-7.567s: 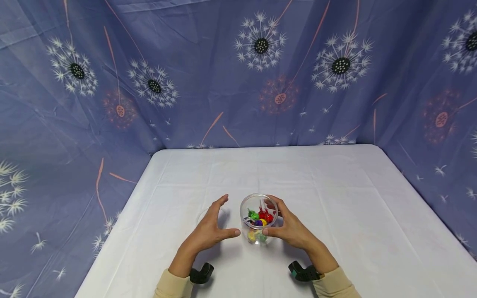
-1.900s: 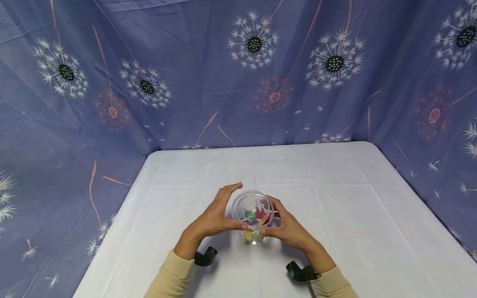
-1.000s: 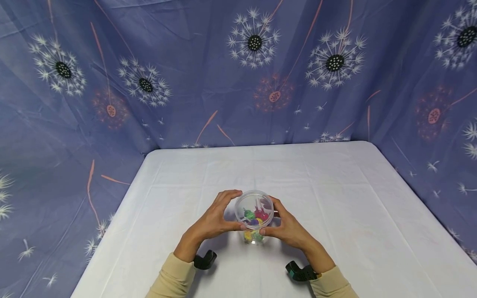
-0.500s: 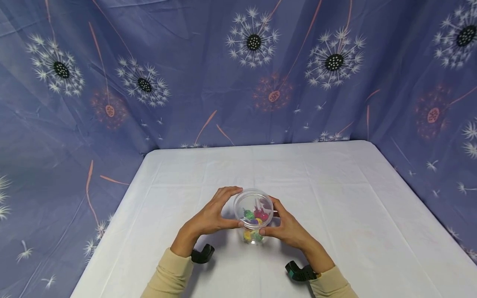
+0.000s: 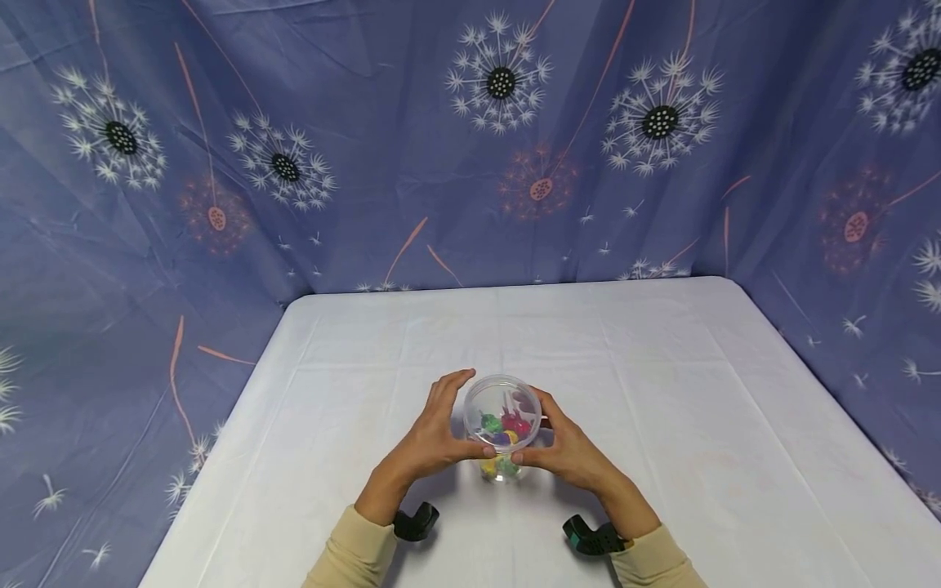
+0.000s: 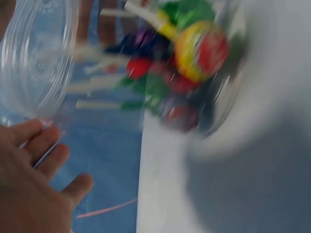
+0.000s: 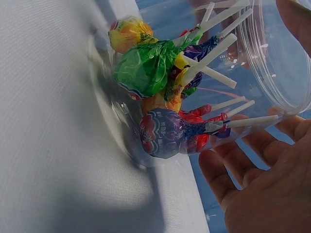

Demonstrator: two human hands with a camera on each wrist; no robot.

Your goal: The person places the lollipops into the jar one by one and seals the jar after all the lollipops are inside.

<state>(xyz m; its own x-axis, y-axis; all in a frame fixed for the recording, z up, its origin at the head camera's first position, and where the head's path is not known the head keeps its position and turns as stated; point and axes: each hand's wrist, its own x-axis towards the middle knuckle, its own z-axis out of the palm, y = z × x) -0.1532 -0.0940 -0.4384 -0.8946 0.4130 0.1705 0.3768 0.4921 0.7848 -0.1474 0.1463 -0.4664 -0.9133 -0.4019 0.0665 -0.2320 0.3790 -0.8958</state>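
In the head view a clear plastic jar [image 5: 515,469] of wrapped lollipops [image 5: 515,423] stands upright on the white table, with a clear round lid [image 5: 502,392] on its mouth. My right hand [image 5: 577,457] grips the jar's right side, thumb in front and fingers round behind. My left hand [image 5: 434,433] is at the lid's left side; its thumb lies at the near rim, while the fingers extend fairly straight beside the far rim. The left wrist view shows these fingers [image 6: 41,145] spread just below the lid [image 6: 39,63]. White sticks [image 7: 211,58] point toward the lid.
A white cloth covers the table [image 5: 625,351]. Behind and along both sides hangs a blue curtain [image 5: 412,147] with dandelion prints. A black band device [image 5: 416,521] sits on the left wrist, and another [image 5: 591,536] on the right.
Earlier the lid lay on the table left of the uncovered jar; now it is on top. Over the last half second my left thumb has shifted right along the rim. The right hand keeps its grip.
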